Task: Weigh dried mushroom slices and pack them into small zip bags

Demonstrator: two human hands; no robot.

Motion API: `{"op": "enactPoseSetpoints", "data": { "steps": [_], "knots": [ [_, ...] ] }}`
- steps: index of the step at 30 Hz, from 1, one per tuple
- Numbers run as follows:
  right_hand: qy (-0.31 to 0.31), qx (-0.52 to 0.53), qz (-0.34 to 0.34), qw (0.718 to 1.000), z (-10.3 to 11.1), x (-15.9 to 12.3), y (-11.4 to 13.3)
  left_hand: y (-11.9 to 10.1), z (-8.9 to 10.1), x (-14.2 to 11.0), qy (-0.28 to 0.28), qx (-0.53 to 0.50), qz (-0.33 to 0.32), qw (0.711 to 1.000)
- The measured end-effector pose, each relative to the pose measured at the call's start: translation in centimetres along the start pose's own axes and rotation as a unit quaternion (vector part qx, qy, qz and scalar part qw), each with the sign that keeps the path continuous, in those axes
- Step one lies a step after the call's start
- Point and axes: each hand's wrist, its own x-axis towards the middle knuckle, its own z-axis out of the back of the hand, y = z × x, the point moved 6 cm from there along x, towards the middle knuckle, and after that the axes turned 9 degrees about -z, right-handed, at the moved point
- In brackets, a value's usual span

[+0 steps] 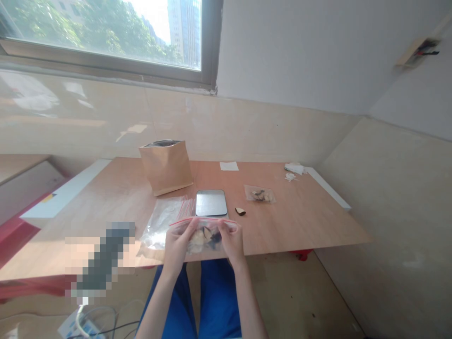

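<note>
A clear zip bag point(201, 241) with a red seal strip holds pale and dark dried slices. My left hand point(177, 240) pinches its top edge on the left, and my right hand point(231, 238) pinches the same edge on the right. Just beyond the bag lies a flat kitchen scale point(211, 202) with a bare silver plate. One dark-edged slice point(240, 212) rests on the table to the right of the scale. Farther right, a second filled zip bag point(260, 194) lies flat. Left of the scale is a stack of clear zip bags point(164, 219) with red strips.
A brown paper pouch point(166, 167) stands open at the back left of the wooden table point(300, 221). A white paper point(229, 166) lies at the back, with crumpled white scraps point(294, 168) at the back right. A blurred dark object point(104, 259) is at the left front edge.
</note>
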Motion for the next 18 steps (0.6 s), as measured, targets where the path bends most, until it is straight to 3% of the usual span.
{"op": "enactPoseSetpoints", "data": {
  "steps": [3, 6, 8, 11, 14, 16, 18],
  "knots": [
    [-0.01, 0.034, -0.056, 0.998, 0.4, 0.3, -2.3, 1.7, -0.7, -0.2, 0.024, -0.094, 0.112, 0.989],
    [-0.05, 0.066, -0.11, 0.99, 2.5, 0.9, -3.8, 3.0, -0.8, -0.2, 0.032, -0.13, 0.171, 0.976],
    [-0.086, 0.066, -0.127, 0.986, 5.8, 2.2, -3.8, 3.6, -0.1, 0.3, 0.042, -0.108, 0.187, 0.976],
    [-0.192, 0.032, -0.118, 0.974, 13.3, 5.2, -2.6, 3.6, 2.4, 1.5, 0.003, -0.059, 0.16, 0.985],
    [-0.231, -0.136, -0.087, 0.96, 19.0, 8.7, -0.8, 3.1, 4.7, 2.2, -0.07, -0.051, 0.132, 0.987],
    [-0.309, -0.224, -0.071, 0.922, 21.3, 9.9, -0.1, 2.9, 5.1, 2.4, -0.074, -0.049, 0.133, 0.987],
    [-0.367, -0.267, -0.04, 0.89, 21.3, 9.7, -0.2, 2.9, 4.9, 2.4, -0.052, -0.031, 0.134, 0.989]
  ]
}}
